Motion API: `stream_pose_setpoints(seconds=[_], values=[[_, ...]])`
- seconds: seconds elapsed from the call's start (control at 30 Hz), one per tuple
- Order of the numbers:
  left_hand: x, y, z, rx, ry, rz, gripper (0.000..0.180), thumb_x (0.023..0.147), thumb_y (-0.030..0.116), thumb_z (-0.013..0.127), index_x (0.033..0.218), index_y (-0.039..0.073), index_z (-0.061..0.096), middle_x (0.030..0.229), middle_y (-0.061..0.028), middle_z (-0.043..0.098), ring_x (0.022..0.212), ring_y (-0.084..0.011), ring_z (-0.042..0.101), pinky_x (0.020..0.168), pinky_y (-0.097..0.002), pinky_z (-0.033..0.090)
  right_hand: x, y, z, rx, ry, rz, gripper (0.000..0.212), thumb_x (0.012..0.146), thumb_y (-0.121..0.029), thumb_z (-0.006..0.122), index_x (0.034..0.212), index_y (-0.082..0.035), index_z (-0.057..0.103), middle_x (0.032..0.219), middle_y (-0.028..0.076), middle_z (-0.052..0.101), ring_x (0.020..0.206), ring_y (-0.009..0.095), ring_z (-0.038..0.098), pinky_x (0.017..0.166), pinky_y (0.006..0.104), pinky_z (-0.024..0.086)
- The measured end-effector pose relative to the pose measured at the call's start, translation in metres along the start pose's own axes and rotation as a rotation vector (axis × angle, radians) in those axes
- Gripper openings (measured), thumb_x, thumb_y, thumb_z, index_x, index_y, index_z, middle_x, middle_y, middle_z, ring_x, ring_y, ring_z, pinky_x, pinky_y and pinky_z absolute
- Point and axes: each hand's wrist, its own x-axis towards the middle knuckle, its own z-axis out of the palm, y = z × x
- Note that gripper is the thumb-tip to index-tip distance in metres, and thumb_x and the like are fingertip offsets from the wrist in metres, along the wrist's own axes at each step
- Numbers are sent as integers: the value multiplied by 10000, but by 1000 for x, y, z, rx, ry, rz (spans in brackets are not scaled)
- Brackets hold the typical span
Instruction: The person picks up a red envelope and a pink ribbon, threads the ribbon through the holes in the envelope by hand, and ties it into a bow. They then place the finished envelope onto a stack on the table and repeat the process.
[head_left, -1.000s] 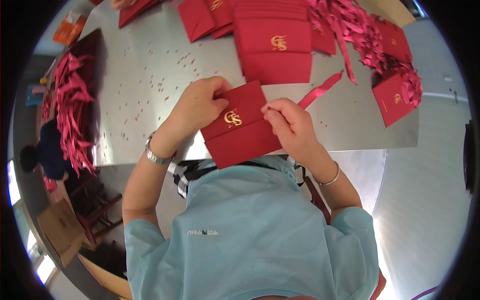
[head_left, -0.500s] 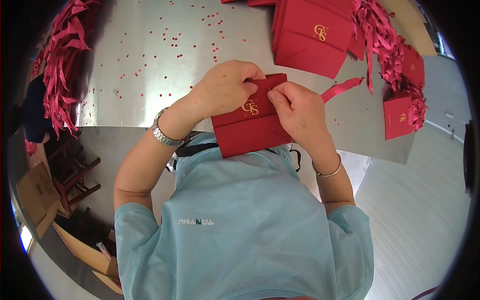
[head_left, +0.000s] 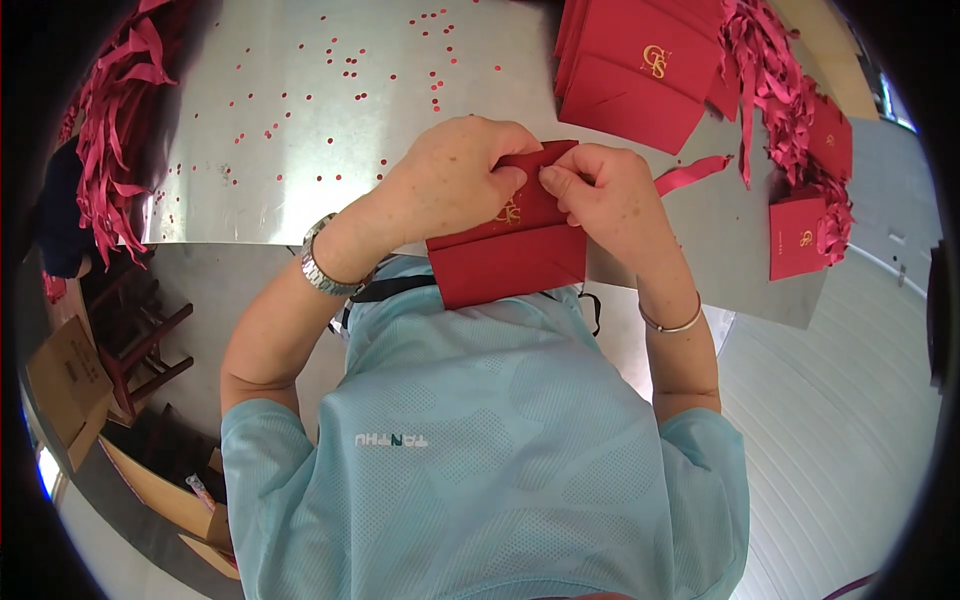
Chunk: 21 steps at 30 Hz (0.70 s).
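Scattered red dots (head_left: pixel 330 141) lie on the bench (head_left: pixel 260 215), and the red bag (head_left: pixel 510 268) is at its near edge, partly overhanging toward the shirt (head_left: pixel 500 420). The left hand (head_left: pixel 455 175) pinches its upper left part between thumb and fingers, while the right hand (head_left: pixel 618 205) is closed in a pinch at the upper right, near a ribbon (head_left: pixel 694 175), though what its fingertips hold cannot be told. Keeping the left grip firm, with light fingertip work on the right, should avoid creases.
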Motion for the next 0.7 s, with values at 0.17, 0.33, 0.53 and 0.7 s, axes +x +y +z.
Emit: stream_pose_setpoints(seconds=[0.17,0.33,0.53,0.7], values=[[0,0,5,141,53,65,204,839,89,540,974,9,670,915,-175,679,866,-385,633,780,-452,508,-4,-22,5,-370,57,-123,209,823,-226,666,805,-20,700,708,139,673,628,320,634,604,389,497],[0,-3,3,147,50,36,205,841,93,548,987,15,668,946,-171,681,899,-366,635,795,-439,506,-3,-17,3,-544,114,-231,223,826,-226,663,846,-7,702,716,146,670,623,313,634,587,382,495],[3,-9,-2,-113,-67,-89,214,835,102,584,1006,9,675,957,-162,685,913,-331,640,812,-396,505,-13,-11,0,-55,125,-6,197,842,-212,689,843,-16,697,700,122,659,591,248,622,568,327,484],[2,-8,-3,-235,-96,-132,253,830,82,577,1050,-1,671,964,-168,686,915,-303,646,819,-372,503,-26,-10,-1,-81,109,-116,138,840,-170,698,828,-32,695,683,105,652,576,212,602,567,307,477]])
